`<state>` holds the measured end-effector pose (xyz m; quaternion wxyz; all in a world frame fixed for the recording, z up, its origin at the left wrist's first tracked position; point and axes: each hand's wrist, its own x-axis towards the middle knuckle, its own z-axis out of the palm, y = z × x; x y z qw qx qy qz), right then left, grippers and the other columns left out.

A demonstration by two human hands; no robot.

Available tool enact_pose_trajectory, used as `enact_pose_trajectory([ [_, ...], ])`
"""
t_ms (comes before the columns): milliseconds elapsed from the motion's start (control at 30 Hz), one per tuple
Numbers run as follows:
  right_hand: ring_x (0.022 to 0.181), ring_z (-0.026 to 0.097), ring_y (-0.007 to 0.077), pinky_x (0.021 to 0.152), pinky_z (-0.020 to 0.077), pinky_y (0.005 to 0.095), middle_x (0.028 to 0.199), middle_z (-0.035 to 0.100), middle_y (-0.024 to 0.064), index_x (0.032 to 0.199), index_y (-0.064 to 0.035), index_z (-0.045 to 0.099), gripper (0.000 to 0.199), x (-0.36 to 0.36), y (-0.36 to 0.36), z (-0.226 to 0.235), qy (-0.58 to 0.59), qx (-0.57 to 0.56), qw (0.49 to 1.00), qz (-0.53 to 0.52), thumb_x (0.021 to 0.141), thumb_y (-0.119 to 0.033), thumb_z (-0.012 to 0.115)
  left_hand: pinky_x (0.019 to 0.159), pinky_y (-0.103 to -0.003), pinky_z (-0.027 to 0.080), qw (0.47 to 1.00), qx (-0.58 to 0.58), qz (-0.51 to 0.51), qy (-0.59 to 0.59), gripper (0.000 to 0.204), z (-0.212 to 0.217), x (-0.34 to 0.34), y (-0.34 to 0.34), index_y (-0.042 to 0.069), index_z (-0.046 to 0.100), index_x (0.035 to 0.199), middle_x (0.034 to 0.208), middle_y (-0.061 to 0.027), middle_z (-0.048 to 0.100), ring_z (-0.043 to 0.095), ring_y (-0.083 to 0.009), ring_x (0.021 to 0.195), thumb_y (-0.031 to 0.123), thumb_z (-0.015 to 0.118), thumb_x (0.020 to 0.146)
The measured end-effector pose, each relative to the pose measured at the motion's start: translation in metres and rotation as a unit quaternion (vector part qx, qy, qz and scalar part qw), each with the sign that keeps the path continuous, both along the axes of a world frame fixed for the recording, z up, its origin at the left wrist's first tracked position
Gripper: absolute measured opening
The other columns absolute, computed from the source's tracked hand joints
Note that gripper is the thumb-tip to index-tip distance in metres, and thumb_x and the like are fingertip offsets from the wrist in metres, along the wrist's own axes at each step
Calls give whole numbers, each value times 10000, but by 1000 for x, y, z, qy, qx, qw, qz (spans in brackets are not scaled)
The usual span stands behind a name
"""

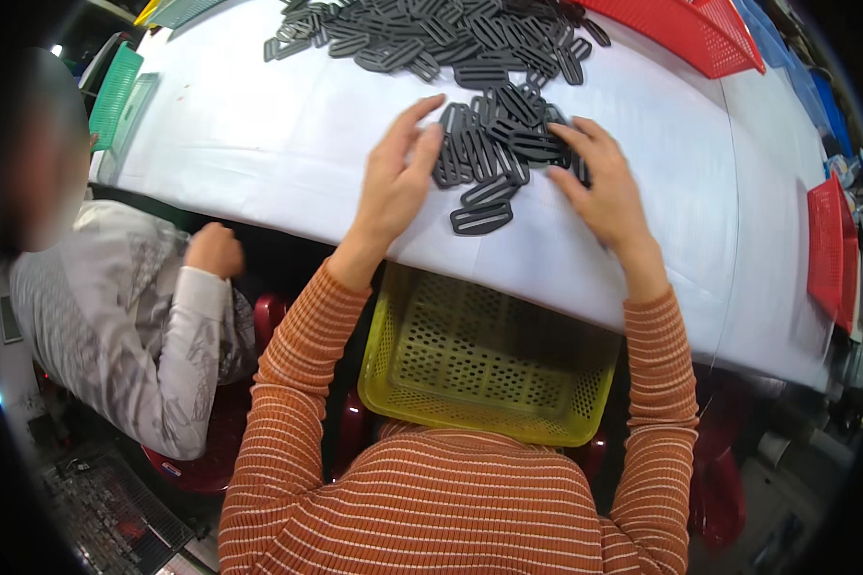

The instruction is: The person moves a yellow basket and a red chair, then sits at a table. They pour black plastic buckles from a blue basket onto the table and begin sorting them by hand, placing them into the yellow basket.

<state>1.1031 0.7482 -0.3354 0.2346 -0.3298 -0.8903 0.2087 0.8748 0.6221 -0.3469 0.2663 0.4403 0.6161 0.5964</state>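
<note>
The person's left hand (398,177) lay flat on the white table (259,134), fingers spread wide and holding nothing, its fingertips touching the left edge of a small cluster of black plastic slide buckles (494,153). The right hand (599,182) pressed on the cluster's right edge, fingers extended and slightly curled over 1 or 2 buckles; whether any was actually pinched could not be told. The cluster sat just in from the table's near edge, with 1 buckle (481,218) lying nearest that edge. A larger heap of buckles (431,34) lay beyond the cluster. A yellow perforated basket (479,359) sat below the table edge, directly under the cluster. Judged step: gathering the cluster between both hands. The next move would call for closing both hands inward evenly so no buckle slipped past.
</note>
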Motion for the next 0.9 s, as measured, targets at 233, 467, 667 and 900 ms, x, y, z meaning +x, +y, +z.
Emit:
enact_pose_trajectory([
  [233,1090,595,286,952,462,387,1160,654,97,1101,-88,711,283,31,-39,27,32,20,998,-57,819,-74,721,906,-309,488,975,-28,44,218,245,24,22,-54,42,723,1098,1096,-117,677,624,-213,1072,-26,638,878],
  [467,961,592,229,824,457,363,1058,644,38,1062,-124,737,250,0,-69,9,2,33,999,21,818,-83,699,796,-341,492,929,-31,-23,368,312,9,52,-54,86,747,1065,1075,-42,689,602,-238,929,48,776,757],
  [667,1004,590,240,831,441,370,1054,643,50,1037,-133,750,243,40,-73,25,-92,44,995,-11,796,-109,734,739,-326,465,916,-32,-75,394,295,3,63,-65,124,757,1036,1067,14,703,582,-198,830,98,784,744],
  [900,1030,590,232,829,452,353,1057,672,36,1031,-87,715,245,30,-36,42,-59,95,993,-27,788,-72,737,736,-335,475,927,9,-91,363,291,20,70,-41,93,755,1025,1071,-14,700,583,-210,805,41,768,739],
])
